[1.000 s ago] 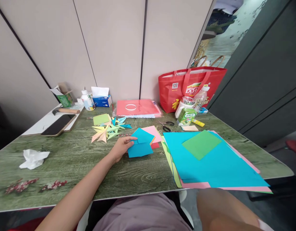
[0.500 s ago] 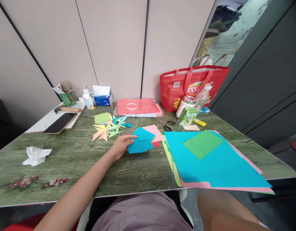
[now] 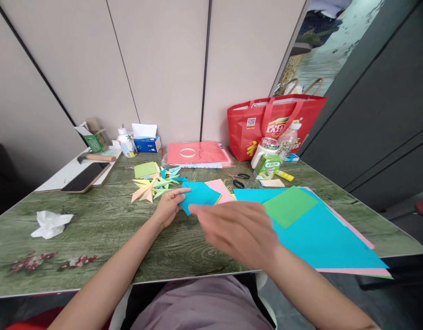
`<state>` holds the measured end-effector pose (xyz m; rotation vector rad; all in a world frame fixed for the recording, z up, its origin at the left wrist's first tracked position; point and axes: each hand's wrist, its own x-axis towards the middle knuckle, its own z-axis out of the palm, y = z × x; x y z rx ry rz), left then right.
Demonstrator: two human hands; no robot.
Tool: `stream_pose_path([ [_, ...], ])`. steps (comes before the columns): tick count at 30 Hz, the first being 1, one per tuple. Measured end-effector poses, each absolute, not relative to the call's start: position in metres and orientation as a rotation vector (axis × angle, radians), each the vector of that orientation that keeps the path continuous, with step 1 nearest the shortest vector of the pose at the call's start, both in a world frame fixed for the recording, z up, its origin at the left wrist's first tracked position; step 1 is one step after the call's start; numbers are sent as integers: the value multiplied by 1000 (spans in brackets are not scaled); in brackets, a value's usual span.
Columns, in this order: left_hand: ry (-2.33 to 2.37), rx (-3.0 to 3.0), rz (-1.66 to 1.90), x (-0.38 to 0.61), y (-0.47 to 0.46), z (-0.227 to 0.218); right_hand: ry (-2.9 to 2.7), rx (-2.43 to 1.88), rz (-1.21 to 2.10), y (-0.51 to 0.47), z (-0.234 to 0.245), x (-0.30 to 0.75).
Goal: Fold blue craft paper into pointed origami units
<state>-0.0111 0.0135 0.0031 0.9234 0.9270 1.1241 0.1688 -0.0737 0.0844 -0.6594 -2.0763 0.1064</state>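
My left hand (image 3: 169, 206) pinches the left side of a folded blue sheet of paper (image 3: 200, 193), thumb and fingers closed on it above the table. My right hand (image 3: 237, 231) is in front of that sheet, its fingertips at the sheet's lower edge in the picture. It is blurred, so whether it touches or grips the sheet is unclear. Behind the blue sheet lies pink paper (image 3: 219, 188), partly covered. Several folded paper shapes (image 3: 156, 185) in peach, yellow, green and blue are piled just beyond my left hand.
Large blue paper (image 3: 335, 238) with a green square (image 3: 290, 206) on it lies at the right. Scissors (image 3: 238, 181), a green carton (image 3: 267, 166) and a red bag (image 3: 245, 137) stand or lie behind. A phone (image 3: 86, 177), hammer (image 3: 97, 157) and crumpled tissue (image 3: 51, 224) are left.
My right hand has come in from the right, up to the blue sheet. The sheet, still in my left hand, has shifted slightly left and up and turned.
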Motion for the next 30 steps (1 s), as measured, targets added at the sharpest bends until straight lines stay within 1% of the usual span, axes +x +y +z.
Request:
stream_pose_path([
  [1, 907, 926, 1134, -11, 14, 3, -2097, -618, 76, -59, 76, 167],
  [3, 878, 928, 1169, -12, 14, 2, -2058, -545, -110, -32, 54, 163],
  [4, 876, 922, 1178, -12, 15, 1, -2048, -555, -153, -21, 42, 161],
  [7, 878, 905, 1199, -13, 16, -1, -2058, -632, -127, -2, 9, 159],
  [10, 880, 913, 1220, -13, 16, 1, -2136, -658, -136, 3, -8, 160],
  [15, 875, 916, 1211, -13, 15, 4, -2269, -644, -147, 5, -15, 160],
  [19, 864, 966, 1182, -13, 15, 2, -2258, -686, -102, 7, -19, 158],
  [26, 829, 1044, 1112, -12, 12, 2, -2059, -722, 101, 11, -24, 157],
  [30, 786, 1113, 1062, -9, 9, 3, -1922, -819, 101, 12, -22, 158],
])
